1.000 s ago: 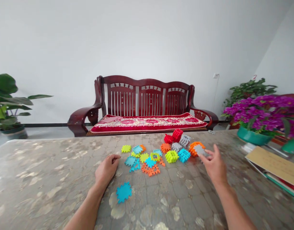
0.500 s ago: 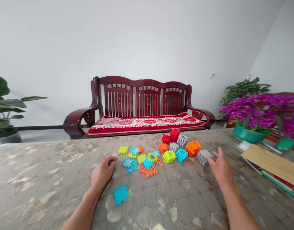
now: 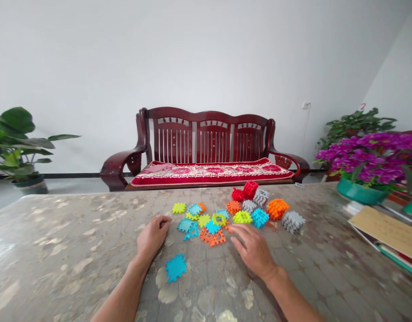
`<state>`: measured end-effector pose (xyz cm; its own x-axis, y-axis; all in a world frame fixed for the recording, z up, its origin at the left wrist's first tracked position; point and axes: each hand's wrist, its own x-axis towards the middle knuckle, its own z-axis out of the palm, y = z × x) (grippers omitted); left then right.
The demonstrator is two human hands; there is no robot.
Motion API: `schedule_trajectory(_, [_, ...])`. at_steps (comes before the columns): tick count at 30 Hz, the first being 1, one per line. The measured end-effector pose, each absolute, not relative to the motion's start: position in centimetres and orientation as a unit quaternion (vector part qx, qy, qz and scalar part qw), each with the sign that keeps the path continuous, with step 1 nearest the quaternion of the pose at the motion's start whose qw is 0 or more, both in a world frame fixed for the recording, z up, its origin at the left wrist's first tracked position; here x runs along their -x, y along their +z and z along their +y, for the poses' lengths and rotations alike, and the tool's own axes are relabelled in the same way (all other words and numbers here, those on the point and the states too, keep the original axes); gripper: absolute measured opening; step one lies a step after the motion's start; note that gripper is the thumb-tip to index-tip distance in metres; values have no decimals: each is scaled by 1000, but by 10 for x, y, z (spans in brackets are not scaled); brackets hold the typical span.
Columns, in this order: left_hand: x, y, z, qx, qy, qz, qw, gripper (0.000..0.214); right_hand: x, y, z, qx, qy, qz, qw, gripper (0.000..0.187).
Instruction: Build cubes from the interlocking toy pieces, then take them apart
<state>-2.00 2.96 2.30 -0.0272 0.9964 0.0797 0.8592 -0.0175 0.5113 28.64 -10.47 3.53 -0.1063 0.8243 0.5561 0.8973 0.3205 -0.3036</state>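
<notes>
The surface (image 3: 58,250) carried loose coloured tiles (image 3: 206,223) and assembled cubes (image 3: 259,205) at centre. One blue tile (image 3: 175,267) lay apart. Books (image 3: 387,237) and teal pot (image 3: 358,193) sat right.

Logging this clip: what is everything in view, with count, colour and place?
table: one, marbled beige-grey, foreground
flat tiles: about a dozen, blue, green, orange, table centre
lone tile: one, blue, between the hands
built cubes: about nine, red, grey, orange, green, blue, right of flat tiles
bench: one, dark red wood, red cushion, behind table
leafy plant: one, green, far left
flowers: one teal pot, purple, right
green plant: one, behind flowers
books: stack, tan on top, right edge
left hand: fingers curled, on table beside flat tiles
right hand: fingers spread, near orange tiles
</notes>
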Motion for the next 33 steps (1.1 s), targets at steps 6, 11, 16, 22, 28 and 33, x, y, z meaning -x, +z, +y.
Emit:
schedule_trajectory(6, [19,25,28,-674,220,687,160,30,-249,32,-110,558,14,-792,246,28])
schedule_trajectory(11, [19,26,28,-675,218,685,165,30,-244,28,-109,542,21,-813,210,40])
schedule_trajectory(16, [18,23,30,-670,225,683,185,30,-243,27,-107,526,13,-830,186,48])
schedule_trajectory(22, [32,20,33,-719,280,563,297,52,-248,20,-100,576,-17,-787,220,49])
schedule_trajectory(28, [45,29,20,-845,138,413,311,111,-252,6,-79,624,-60,-743,236,49])
schedule_trajectory(33, [28,29,5,-867,1,440,233,131,-249,4,-73,637,-69,-732,231,45])
